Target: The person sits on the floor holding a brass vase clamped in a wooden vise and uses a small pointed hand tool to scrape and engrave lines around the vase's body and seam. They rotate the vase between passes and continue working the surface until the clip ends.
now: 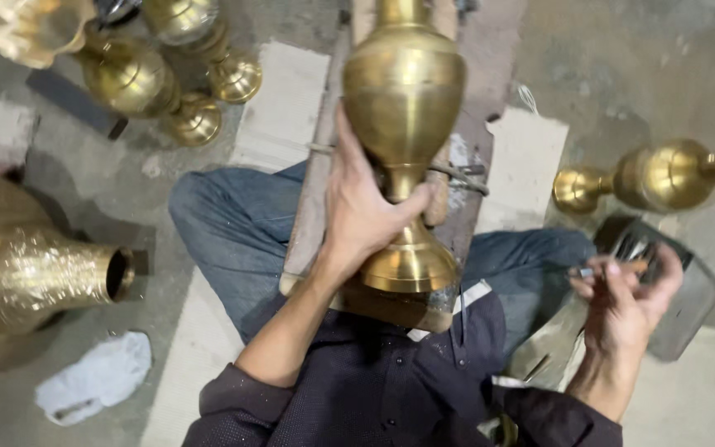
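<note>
Grey concrete floor (614, 74), dusty and stained; person sits on it cross-legged in jeans. Far left: large embossed brass vessel (39, 277) lies on its side, mouth toward the person. A crumpled white rag (97, 377) lies on the floor below it. Upper left: cluster of brass vases (155, 79) lying tipped together. Pale flat boards (287, 103) on the floor beside them.

Centre: left hand (366, 211) wraps the narrow neck of a brass vase (403, 99), held over a worn wooden plank (320, 178) that runs away from the lap.

Right: right hand (626, 294) curled around a small tool (589, 271), kind unclear, near a dark metal box (688, 302). Upper right: another brass piece (659, 175) lies on its side on the floor.
</note>
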Action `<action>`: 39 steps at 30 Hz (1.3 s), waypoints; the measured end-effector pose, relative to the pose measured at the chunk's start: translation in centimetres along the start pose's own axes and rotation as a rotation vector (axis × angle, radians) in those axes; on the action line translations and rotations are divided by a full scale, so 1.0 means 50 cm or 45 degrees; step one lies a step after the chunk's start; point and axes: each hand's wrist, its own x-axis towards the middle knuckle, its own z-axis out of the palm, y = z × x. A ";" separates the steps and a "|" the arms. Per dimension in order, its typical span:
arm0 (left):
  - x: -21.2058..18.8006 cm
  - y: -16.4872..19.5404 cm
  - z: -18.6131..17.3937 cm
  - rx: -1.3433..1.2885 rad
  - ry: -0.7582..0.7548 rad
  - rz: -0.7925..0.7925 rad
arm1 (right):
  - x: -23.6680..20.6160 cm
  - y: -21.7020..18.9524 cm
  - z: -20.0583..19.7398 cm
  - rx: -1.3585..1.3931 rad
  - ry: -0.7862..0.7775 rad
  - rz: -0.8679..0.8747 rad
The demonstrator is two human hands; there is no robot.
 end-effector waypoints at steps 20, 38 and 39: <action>-0.001 -0.024 0.011 -0.050 0.172 0.268 | 0.118 -0.117 0.485 -0.547 -1.138 -0.928; 0.002 -0.029 0.019 -0.068 0.184 0.289 | 0.150 -0.110 0.466 -0.577 -1.287 -1.072; 0.003 -0.029 0.020 -0.060 0.195 0.305 | 0.151 -0.109 0.468 -0.593 -1.277 -1.107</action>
